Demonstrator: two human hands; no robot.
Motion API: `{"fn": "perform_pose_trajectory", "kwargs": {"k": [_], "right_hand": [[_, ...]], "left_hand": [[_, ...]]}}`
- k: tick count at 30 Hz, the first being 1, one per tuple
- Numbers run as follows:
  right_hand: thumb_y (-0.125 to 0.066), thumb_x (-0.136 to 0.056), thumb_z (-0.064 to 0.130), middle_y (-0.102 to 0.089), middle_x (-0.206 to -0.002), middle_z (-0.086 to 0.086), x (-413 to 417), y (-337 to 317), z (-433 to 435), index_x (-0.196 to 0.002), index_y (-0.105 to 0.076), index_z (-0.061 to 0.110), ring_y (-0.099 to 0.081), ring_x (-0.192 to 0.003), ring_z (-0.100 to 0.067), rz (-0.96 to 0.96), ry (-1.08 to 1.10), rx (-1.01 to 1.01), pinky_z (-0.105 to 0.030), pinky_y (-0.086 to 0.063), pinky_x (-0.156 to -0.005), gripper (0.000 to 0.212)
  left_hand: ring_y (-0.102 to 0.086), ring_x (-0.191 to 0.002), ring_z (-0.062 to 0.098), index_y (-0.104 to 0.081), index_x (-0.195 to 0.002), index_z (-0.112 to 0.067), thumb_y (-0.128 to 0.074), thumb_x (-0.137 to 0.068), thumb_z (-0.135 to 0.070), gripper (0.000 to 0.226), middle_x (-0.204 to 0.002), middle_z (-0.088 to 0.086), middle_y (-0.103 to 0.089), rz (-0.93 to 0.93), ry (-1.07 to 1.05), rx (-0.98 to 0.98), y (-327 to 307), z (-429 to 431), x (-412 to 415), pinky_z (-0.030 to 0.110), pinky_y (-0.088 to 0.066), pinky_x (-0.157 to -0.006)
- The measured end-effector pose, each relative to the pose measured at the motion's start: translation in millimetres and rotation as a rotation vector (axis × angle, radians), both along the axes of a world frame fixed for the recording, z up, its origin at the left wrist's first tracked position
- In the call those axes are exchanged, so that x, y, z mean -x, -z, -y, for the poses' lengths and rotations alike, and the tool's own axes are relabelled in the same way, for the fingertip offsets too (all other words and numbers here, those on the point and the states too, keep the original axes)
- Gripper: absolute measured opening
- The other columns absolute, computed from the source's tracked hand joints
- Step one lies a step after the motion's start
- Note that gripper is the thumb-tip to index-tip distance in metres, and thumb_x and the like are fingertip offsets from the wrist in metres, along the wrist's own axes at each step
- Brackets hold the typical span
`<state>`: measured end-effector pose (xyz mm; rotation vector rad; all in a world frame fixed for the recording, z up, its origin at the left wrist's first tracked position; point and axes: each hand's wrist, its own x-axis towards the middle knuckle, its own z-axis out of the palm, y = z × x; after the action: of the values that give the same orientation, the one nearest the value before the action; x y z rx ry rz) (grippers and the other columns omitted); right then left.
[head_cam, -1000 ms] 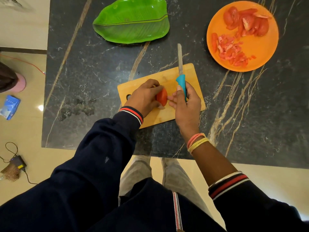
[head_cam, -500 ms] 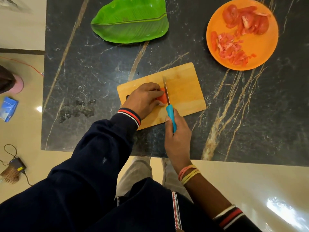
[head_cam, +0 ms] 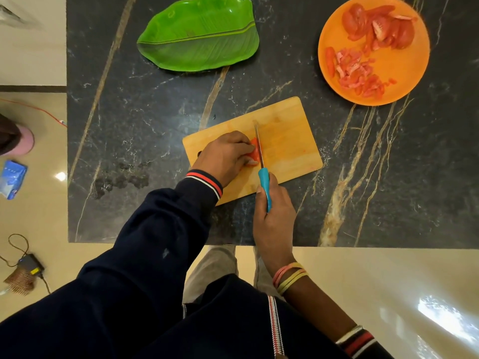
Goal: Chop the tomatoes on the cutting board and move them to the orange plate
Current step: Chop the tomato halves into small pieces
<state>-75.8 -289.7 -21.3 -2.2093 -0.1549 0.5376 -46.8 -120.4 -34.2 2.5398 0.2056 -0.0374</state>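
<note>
A wooden cutting board [head_cam: 287, 141] lies on the dark marble table. My left hand [head_cam: 224, 156] holds a red tomato piece [head_cam: 254, 152] down on the board, fingers curled over it and hiding most of it. My right hand [head_cam: 272, 213] grips the teal handle of a knife [head_cam: 260, 154]. The blade lies against the tomato's right side and points away from me. The orange plate [head_cam: 404, 71] at the far right holds tomato slices [head_cam: 378, 24] and chopped tomato bits [head_cam: 355, 71].
A green leaf-shaped plate [head_cam: 202, 35] sits at the far middle of the table. The table's near edge [head_cam: 388, 246] runs just behind my right wrist. On the floor to the left lie a blue packet [head_cam: 11, 178], a charger with cable [head_cam: 29, 264] and a pink object [head_cam: 23, 139].
One second ago both hands were at the tomato with the knife pointing up the board. My right hand has since drawn back toward me and set the blade against the tomato.
</note>
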Motion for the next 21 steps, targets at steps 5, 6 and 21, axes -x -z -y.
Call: {"fn": "perform_pose_trajectory", "kwargs": {"k": [5,6,21], "right_hand": [[-0.045,-0.105,0.022,-0.054,-0.113,-0.01,2,2,-2,-0.148,-0.042,0.006,-0.05,-0.094,-0.01,0.024,-0.012,0.031,-0.002,-0.037,-0.075,0.046],[-0.045,-0.105,0.022,-0.054,-0.113,-0.01,2,2,-3,-0.148,-0.042,0.006,-0.051,-0.094,-0.01,0.03,-0.013,0.037,-0.002,-0.037,-0.075,0.046],[-0.044,-0.105,0.016,-0.053,-0.122,-0.014,-12,11,-27,-0.149,-0.039,0.004,-0.053,-0.105,-0.018,0.074,-0.001,0.023,-0.014,-0.036,-0.084,0.045]], "left_hand": [[-0.064,-0.091,0.024,-0.074,-0.102,-0.005,-0.072,-0.081,-0.008,0.021,-0.102,0.01,-0.068,-0.04,0.06,0.03,-3,-7,-4,0.024,-0.048,-0.08],[-0.064,-0.091,0.025,-0.074,-0.102,-0.004,-0.071,-0.081,-0.007,0.021,-0.102,0.011,-0.068,-0.042,0.07,0.03,-4,-8,-5,0.025,-0.049,-0.079],[-0.064,-0.085,0.029,-0.073,-0.102,-0.005,-0.068,-0.083,-0.007,0.02,-0.098,0.012,-0.068,-0.026,0.086,0.0,-3,-6,-5,0.042,-0.057,-0.073]]}}
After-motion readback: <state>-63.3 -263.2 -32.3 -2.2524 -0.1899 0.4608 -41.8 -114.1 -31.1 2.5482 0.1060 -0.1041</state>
